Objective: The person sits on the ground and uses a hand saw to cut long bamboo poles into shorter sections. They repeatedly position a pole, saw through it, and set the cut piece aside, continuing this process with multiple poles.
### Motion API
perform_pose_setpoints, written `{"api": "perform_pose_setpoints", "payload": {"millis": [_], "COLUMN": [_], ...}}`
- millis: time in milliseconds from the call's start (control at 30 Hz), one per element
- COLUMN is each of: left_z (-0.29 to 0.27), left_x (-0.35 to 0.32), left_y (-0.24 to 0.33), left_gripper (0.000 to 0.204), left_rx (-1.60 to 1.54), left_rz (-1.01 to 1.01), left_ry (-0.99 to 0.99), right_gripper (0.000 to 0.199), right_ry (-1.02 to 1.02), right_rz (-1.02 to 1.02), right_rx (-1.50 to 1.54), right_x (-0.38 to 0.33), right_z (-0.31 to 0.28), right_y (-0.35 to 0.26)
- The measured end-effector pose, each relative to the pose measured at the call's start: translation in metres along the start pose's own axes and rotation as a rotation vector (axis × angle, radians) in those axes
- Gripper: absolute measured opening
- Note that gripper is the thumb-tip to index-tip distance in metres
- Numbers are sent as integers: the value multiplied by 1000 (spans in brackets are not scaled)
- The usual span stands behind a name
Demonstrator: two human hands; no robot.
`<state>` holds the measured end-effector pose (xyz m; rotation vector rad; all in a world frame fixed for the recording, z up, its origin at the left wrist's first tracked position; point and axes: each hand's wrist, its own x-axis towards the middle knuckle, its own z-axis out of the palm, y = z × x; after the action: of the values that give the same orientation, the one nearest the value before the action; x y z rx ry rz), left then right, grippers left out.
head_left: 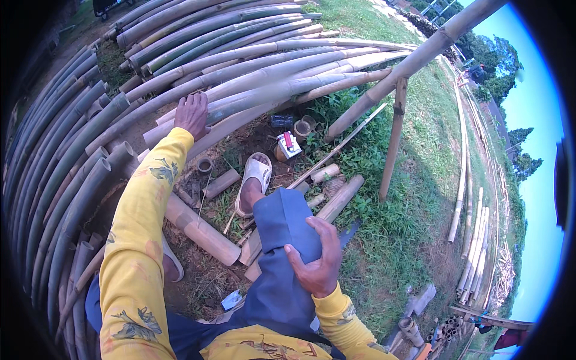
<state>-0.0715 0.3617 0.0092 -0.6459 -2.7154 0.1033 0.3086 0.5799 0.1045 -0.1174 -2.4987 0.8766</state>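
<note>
My left hand (192, 115) reaches forward over the pile and is closed over a bamboo pole (240, 96), its fingertips curled past the far side and partly hidden. My right hand (318, 258) rests against my bent knee in dark blue trousers (279, 240). Its thumb and fingers are apart, with nothing in them. Near my sandalled foot (255, 183), a white packet with a red lighter (289, 143) lies on top of a brownish container. A cut bamboo piece (201, 231) lies on the ground below my left forearm.
Long bamboo poles (48, 180) are stacked at the left and far side. A thick slanted pole (414, 66) on an upright prop (393, 141) stands at the right. Short bamboo offcuts (342, 198) and a glass jar (303, 128) sit near the grass. More poles (474, 252) lie far right.
</note>
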Motion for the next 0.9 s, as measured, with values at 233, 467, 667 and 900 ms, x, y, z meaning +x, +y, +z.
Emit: {"api": "perform_pose_setpoints", "payload": {"millis": [233,467,667,900], "left_z": [49,-103,-156,-188], "left_x": [15,-5,-174,-336], "left_y": [-15,-134,-234,-240], "left_gripper": [55,57,66,69], "left_rx": [-80,162,61,34], "left_rz": [12,41,-109,-186], "left_ry": [-148,-126,-160,-171], "right_gripper": [64,67,68,84], "right_ry": [-26,15,-101,-170], "right_rz": [41,22,-66,238], "right_rx": [14,-38,-222,846], "right_x": [5,-2,19,137], "right_z": [1,-5,-13,115], "right_y": [-3,6,-13,-36]}}
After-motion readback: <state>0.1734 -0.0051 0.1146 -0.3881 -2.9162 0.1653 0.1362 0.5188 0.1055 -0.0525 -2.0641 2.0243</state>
